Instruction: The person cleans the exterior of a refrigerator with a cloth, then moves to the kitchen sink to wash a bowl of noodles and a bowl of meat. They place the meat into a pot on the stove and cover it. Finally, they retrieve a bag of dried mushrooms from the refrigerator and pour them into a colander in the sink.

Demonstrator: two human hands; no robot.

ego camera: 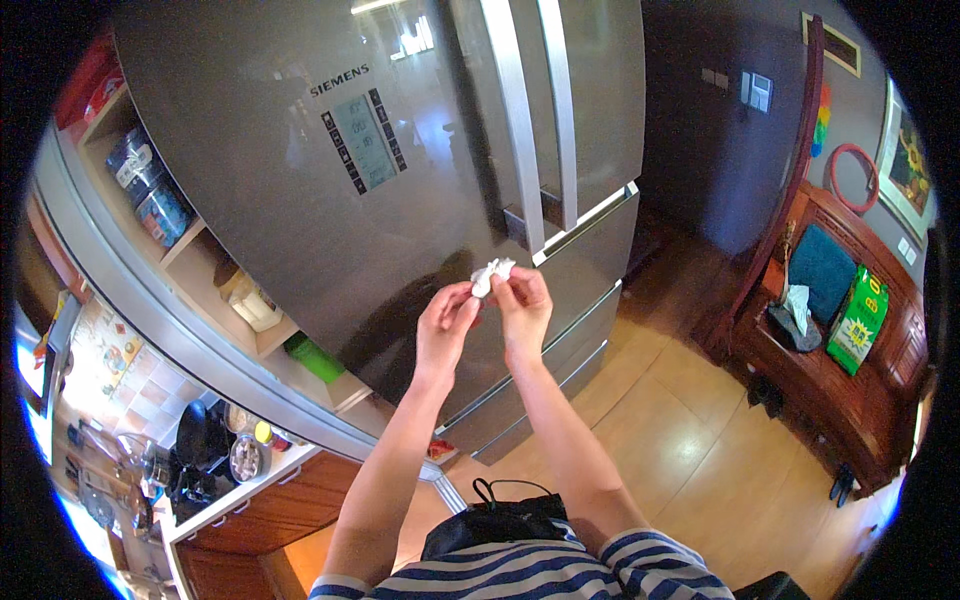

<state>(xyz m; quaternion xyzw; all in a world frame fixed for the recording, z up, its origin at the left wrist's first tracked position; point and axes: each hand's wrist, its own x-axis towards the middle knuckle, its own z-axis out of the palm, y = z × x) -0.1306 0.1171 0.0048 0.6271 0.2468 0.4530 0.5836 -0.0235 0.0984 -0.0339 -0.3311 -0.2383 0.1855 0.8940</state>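
Observation:
My left hand (444,322) and my right hand (523,307) are raised close together at the centre of the view. Between their fingertips they pinch a small crumpled white piece (491,277), which looks like tissue or thin plastic; its exact material cannot be told. Behind the hands stands a large dark grey Siemens refrigerator (300,247) with a display panel (366,142) on its door. Its two long metal handles (517,112) rise just above and beyond my right hand. The upper doors look closed.
Open shelves (184,244) with containers line the refrigerator's left side, beside a curved-looking metal frame (225,352). At lower left, a kitchen counter (247,487) carries cookware and a bowl. A wooden bench (832,390) at right holds a teal cushion (821,262), a tissue holder (791,326) and a green bag (859,319).

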